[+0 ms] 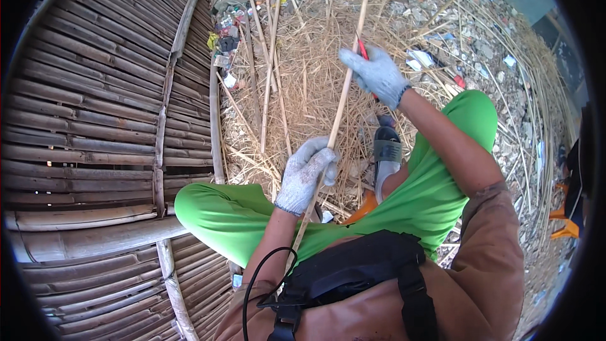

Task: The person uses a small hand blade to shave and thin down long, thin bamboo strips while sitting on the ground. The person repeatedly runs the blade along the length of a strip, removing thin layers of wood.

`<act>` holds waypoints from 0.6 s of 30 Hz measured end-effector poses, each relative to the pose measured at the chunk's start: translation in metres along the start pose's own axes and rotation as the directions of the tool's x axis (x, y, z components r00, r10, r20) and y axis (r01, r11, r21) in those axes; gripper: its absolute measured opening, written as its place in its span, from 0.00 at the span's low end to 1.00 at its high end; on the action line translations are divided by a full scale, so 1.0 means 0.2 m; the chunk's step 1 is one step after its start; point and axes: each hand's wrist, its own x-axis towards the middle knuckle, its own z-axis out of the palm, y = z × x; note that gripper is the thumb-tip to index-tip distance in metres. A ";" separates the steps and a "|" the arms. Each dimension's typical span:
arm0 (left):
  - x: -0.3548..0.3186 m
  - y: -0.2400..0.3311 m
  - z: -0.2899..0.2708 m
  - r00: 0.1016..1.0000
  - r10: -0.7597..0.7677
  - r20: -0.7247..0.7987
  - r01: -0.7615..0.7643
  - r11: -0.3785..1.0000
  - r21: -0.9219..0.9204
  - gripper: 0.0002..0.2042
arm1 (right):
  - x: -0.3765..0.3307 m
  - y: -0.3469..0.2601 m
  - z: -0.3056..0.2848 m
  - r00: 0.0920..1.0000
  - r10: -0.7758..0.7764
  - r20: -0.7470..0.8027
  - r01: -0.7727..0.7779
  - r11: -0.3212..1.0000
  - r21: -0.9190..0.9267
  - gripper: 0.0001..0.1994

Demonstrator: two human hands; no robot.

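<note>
A long pale bamboo strip (pixel 344 91) runs slantwise from the ground beyond me back to my lap. My left hand (pixel 307 173), in a grey-white knit glove, is closed round its lower middle. Farther up the strip, my right hand (pixel 377 74), gloved the same way, is closed on a slim red tool (pixel 363 49). The tool lies against the strip's right side. Its red ends show above and below the fingers, but the glove hides the rest, so its kind cannot be told.
Dry shavings (pixel 315 69) cover the ground ahead. Several bamboo sticks (pixel 271 57) lie at the far left of them. A bamboo slat panel (pixel 95 101) fills my left side. Rubble and long thin strips (pixel 533 95) spread right, near an orange plastic stool (pixel 565 221).
</note>
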 end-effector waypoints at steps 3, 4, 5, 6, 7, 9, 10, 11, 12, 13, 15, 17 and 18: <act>-0.01 0.02 -0.02 0.999 -0.049 -0.001 0.049 0.998 -0.041 0.15 | -0.08 -0.01 0.05 0.994 0.007 0.107 -0.003 0.999 -0.041 0.20; 0.00 0.03 -0.01 0.997 -0.071 0.009 0.072 0.997 -0.038 0.14 | -0.09 0.04 0.06 0.987 -0.023 0.156 0.027 0.999 -0.026 0.21; 0.00 0.02 -0.02 0.998 -0.062 -0.006 0.062 0.998 -0.008 0.14 | -0.12 0.05 0.09 0.982 -0.033 0.185 0.047 0.996 -0.072 0.21; -0.01 0.01 -0.02 0.998 -0.054 -0.018 0.055 0.998 0.024 0.15 | -0.15 0.06 0.14 0.977 -0.041 0.210 0.067 0.991 -0.116 0.21; 0.00 0.00 -0.02 0.999 -0.040 -0.019 0.041 0.998 0.057 0.15 | -0.18 0.07 0.16 0.973 -0.054 0.226 0.092 0.982 -0.164 0.21; 0.00 -0.01 -0.02 0.998 -0.044 -0.050 0.050 0.990 0.135 0.15 | -0.16 0.13 0.18 0.936 0.115 0.331 -0.050 0.979 -0.198 0.21; 0.00 -0.01 -0.02 0.998 -0.029 -0.050 0.036 0.988 0.152 0.15 | -0.14 0.16 0.18 0.959 0.036 0.282 0.024 0.979 -0.203 0.21; -0.01 -0.01 -0.02 0.999 -0.015 -0.050 0.024 0.985 0.171 0.15 | -0.09 0.16 0.16 0.971 0.025 0.239 0.011 0.989 -0.150 0.21; -0.02 0.01 -0.02 0.999 -0.029 -0.034 0.035 0.985 0.169 0.15 | -0.03 0.14 0.13 0.981 0.016 0.193 0.002 0.996 -0.094 0.21; -0.05 0.03 -0.02 0.999 -0.046 -0.020 0.048 0.985 0.168 0.15 | 0.01 0.11 0.10 0.989 0.009 0.150 -0.004 0.999 -0.036 0.21; -0.07 0.02 -0.02 0.997 -0.076 0.029 0.070 0.984 0.165 0.15 | 0.08 0.03 0.02 0.998 -0.057 -0.013 0.057 0.998 -0.018 0.18; -0.08 0.00 -0.02 0.993 -0.091 0.078 0.078 0.985 0.153 0.14 | 0.16 0.05 -0.06 0.981 -0.145 -0.127 0.147 0.989 0.003 0.18; -0.07 -0.01 -0.03 0.991 -0.070 0.111 0.052 0.986 0.159 0.13 | 0.18 0.07 -0.09 0.966 -0.208 -0.156 0.210 0.978 -0.002 0.18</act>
